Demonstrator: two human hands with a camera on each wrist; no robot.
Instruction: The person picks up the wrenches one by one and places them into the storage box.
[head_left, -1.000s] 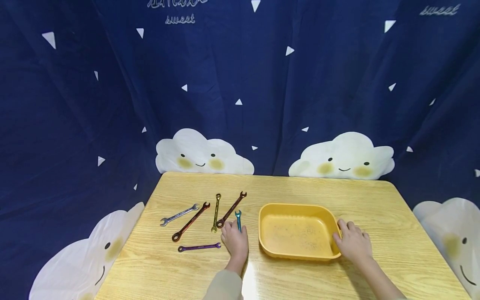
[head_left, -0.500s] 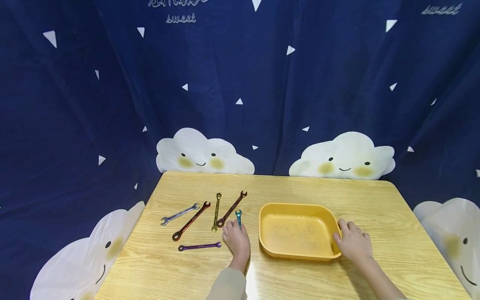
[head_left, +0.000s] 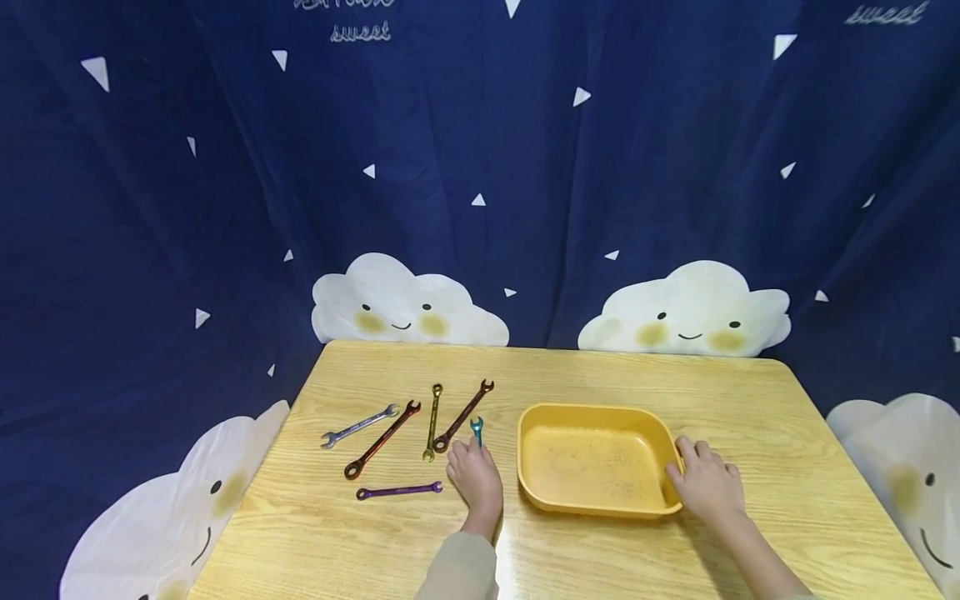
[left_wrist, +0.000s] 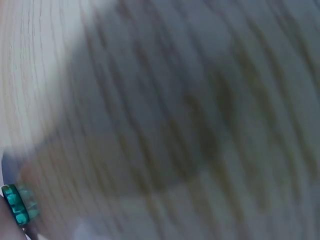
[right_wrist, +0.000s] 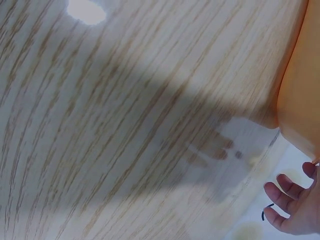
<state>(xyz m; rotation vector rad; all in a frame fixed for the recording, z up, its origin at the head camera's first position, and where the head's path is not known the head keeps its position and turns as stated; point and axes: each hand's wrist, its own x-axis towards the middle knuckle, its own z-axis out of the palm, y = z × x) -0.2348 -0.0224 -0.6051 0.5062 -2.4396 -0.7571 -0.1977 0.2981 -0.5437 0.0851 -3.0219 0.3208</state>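
My left hand [head_left: 477, 482] grips a small teal wrench [head_left: 477, 428]; its open-jaw end sticks out past the fingers. In the left wrist view the teal wrench [left_wrist: 15, 205] shows at the lower left corner beside a bit of finger. An orange-yellow plastic tray [head_left: 600, 506] stands right of it, nothing inside. At the tray's right side my right hand [head_left: 707, 483] pinches the rim, thumb over the inner edge. Seen from the right wrist, that hand [right_wrist: 297, 205] has its other fingers loosely bent, apart from the tray wall [right_wrist: 302, 85].
Left of my left hand lie several combination wrenches: silver [head_left: 360, 427], red [head_left: 383, 440], gold [head_left: 432, 423], dark red [head_left: 465, 417] and purple [head_left: 400, 492]. The wooden table [head_left: 570, 375] ends at a dark blue curtain [head_left: 540, 167] with cloud prints.
My left hand has shifted slightly forward and right, and less of the teal wrench shows past its fingers. The right hand and the tray stay in place.
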